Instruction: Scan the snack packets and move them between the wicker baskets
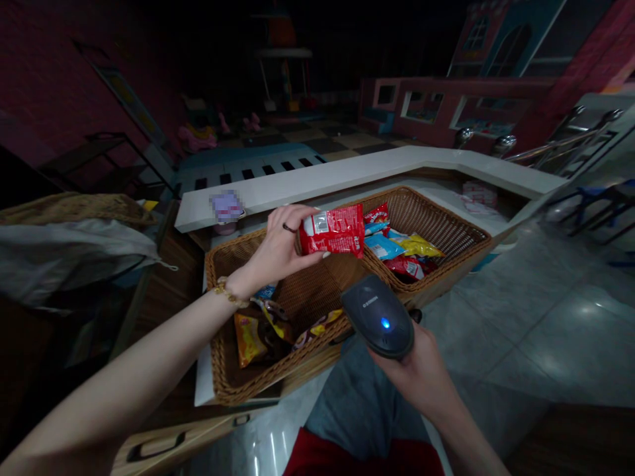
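Observation:
My left hand (pixel 282 244) grips a red snack bag (pixel 337 231) by its left end, holding it above the gap between two wicker baskets. A printed label with a barcode faces up on the bag. My right hand (pixel 421 367) is closed round the handle of a dark barcode scanner (pixel 380 317) with a lit blue light; its head points toward the red bag. Several snack bags, one of them yellow (pixel 251 337), lie in the left basket (pixel 221 383). In the right basket (pixel 446 228) are more bags, including a blue one (pixel 384 246) and a yellow one (pixel 421 246).
A white counter ledge (pixel 317 178) runs behind the baskets, with a blurred purple item (pixel 227 206) at its left. Drawers with dark handles (pixel 156 446) sit below. A grey cloth (pixel 74 258) is at the left; tiled floor (pixel 560 324) lies right.

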